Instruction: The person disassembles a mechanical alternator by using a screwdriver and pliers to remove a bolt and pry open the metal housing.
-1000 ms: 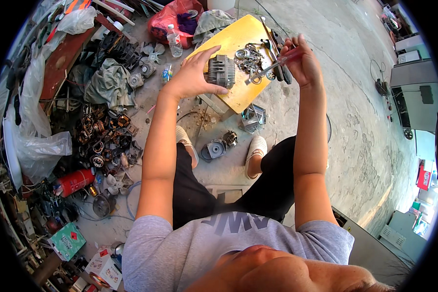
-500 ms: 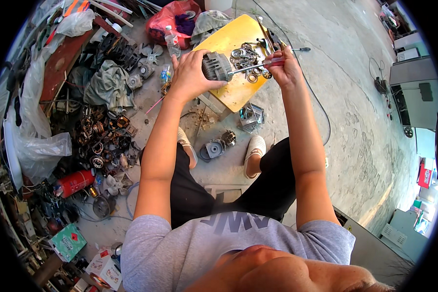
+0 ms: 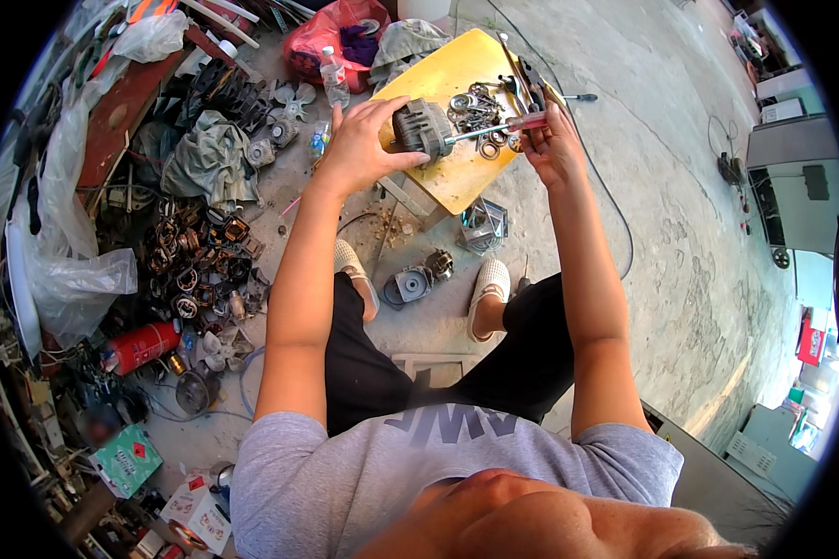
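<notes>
My left hand (image 3: 362, 147) is wrapped round a grey finned electric motor (image 3: 423, 130), held over the near left part of a yellow-topped stool (image 3: 457, 191). In my right hand (image 3: 554, 149) is a screwdriver (image 3: 529, 121) with a red, see-through handle. Its steel shaft points left and its tip meets the motor's right side; the exact contact spot is too small to tell. Behind the shaft, small metal rings and bearings (image 3: 475, 110) lie heaped on the yellow top. Several hand tools (image 3: 522, 79) rest at its far right corner, partly hidden by my right hand.
On the floor by my feet lie a round motor end cover (image 3: 409, 284) and a small metal-framed part (image 3: 484, 226). Scrap motor parts (image 3: 200, 256), a red cylinder (image 3: 143, 347) and a plastic bottle (image 3: 334, 79) crowd the left. A black cable (image 3: 620, 210) curves along the right.
Both hands, the motor and the screwdriver have shifted slightly right in the picture. The motor is tilted a little differently, and the screwdriver tip stays at its right side.
</notes>
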